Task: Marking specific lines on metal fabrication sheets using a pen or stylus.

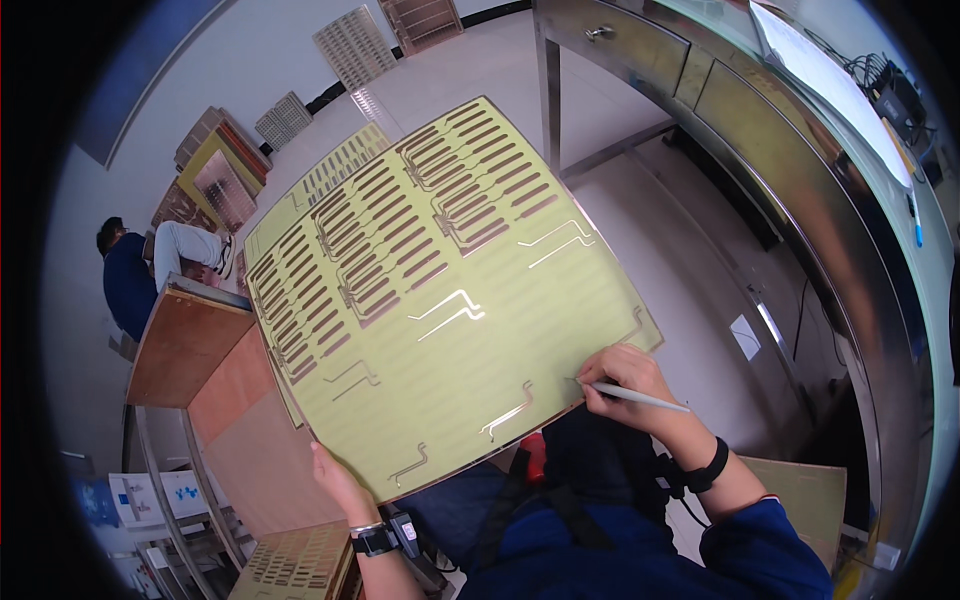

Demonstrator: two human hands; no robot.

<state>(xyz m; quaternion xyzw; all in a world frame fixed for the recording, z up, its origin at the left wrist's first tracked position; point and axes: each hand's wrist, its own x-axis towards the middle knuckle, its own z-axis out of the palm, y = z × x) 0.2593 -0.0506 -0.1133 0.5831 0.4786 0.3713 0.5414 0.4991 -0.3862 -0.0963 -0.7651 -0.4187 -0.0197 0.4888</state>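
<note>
Two bare hands at one large flat yellow-green panel [500, 290], tilted above the lap, with rows of copper-brown bars [486, 238] on the far part and thin bent lines [508, 412] nearer in. Right hand [625, 378]: over the near edge, thumb and fingers together round a slim pale pen-like tool [640, 397], tip down by the panel face; actual contact too fine to tell. Left hand [340, 485]: against the left edge by the near corner, partly hidden; clamped or merely steadying, cannot tell. Judged from looks: thin, stiff, probably light for such a spread, yet awkward to balance and apt to tip or flex if lifted from one side. Face smooth, likely slippery; metal pattern likely prone to scratches and finger marks. Best held by two opposite edges, thumbs on bare margin, clear of bars. Corners probably easily chipped; worth guarding from wooden stand [190, 345] at left and metal desk [780, 130] at right. Similar panel beyond the far edge, partly covered.
</note>
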